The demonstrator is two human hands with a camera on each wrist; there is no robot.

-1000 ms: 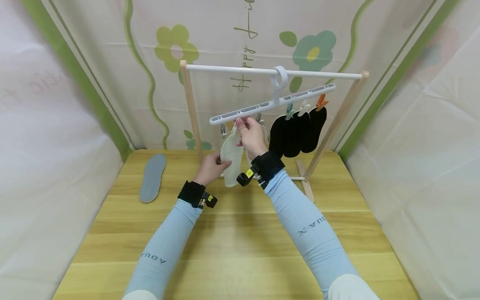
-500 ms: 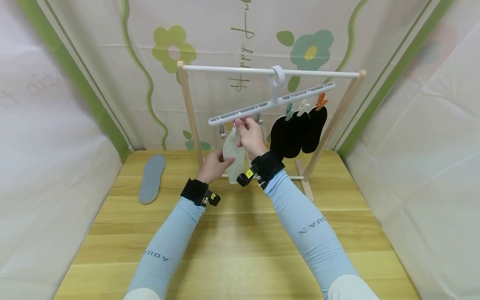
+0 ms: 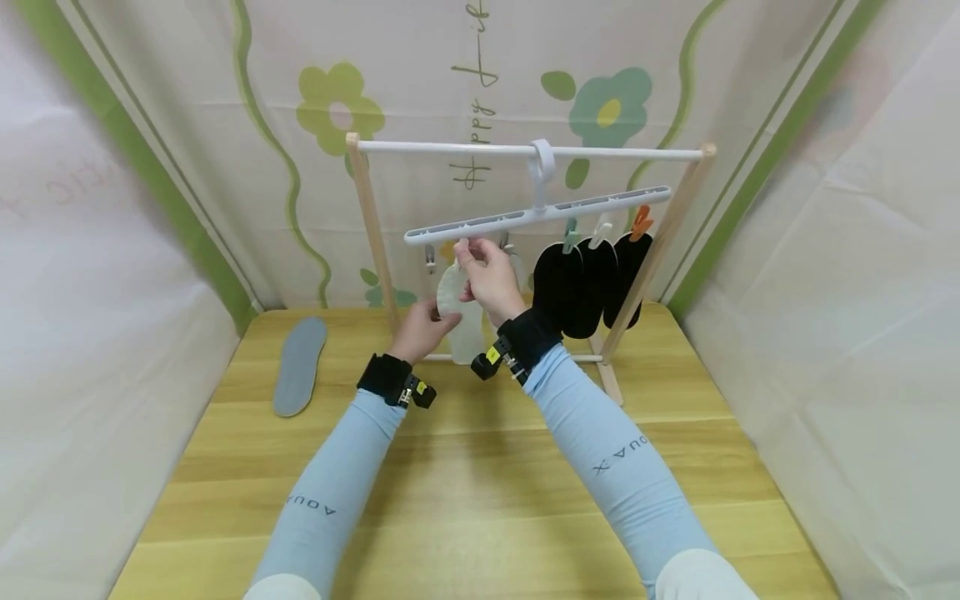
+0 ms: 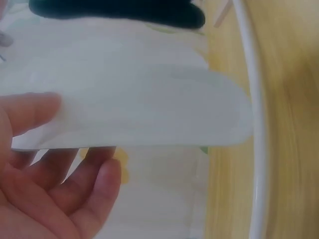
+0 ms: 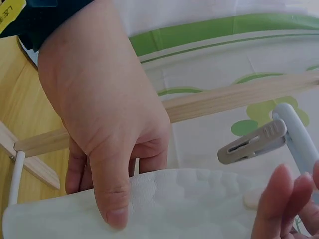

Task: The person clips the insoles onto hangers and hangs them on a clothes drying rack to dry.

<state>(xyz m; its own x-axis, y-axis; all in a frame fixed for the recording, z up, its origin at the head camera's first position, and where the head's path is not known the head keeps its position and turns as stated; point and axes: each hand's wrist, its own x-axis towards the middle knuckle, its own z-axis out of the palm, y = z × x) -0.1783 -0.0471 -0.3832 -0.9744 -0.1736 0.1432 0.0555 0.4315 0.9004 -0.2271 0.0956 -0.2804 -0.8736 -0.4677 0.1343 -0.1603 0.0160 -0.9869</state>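
Observation:
My left hand (image 3: pixel 422 330) pinches a white insole (image 3: pixel 465 333) by its side edge, thumb in front and fingers behind, as the left wrist view shows. At the top of that insole, under the left half of a white hanger (image 3: pixel 487 225), my right hand (image 3: pixel 491 275) pinches a small white clip, mostly covered by the fingers. In the right wrist view, a pale part of the clip (image 5: pixel 253 199) lies on the insole beside the right fingertips (image 5: pixel 279 194). A grey clip (image 3: pixel 430 258) hangs from the hanger's left end. Black insoles (image 3: pixel 558 287) hang from teal, white and orange clips at the right.
The hanger hooks over the white rod (image 3: pixel 450 148) of a wooden-legged rack (image 3: pixel 367 217). A grey insole (image 3: pixel 300 367) lies on the wooden table (image 3: pixel 480 500) at the left. Behind my right hand, another pale insole (image 3: pixel 519 268) partly shows. Printed fabric walls surround the table.
The hanger now tilts less: its right end and the black insoles sit lower. Both hands keep hold at the white insole, and the head view has shifted slightly.

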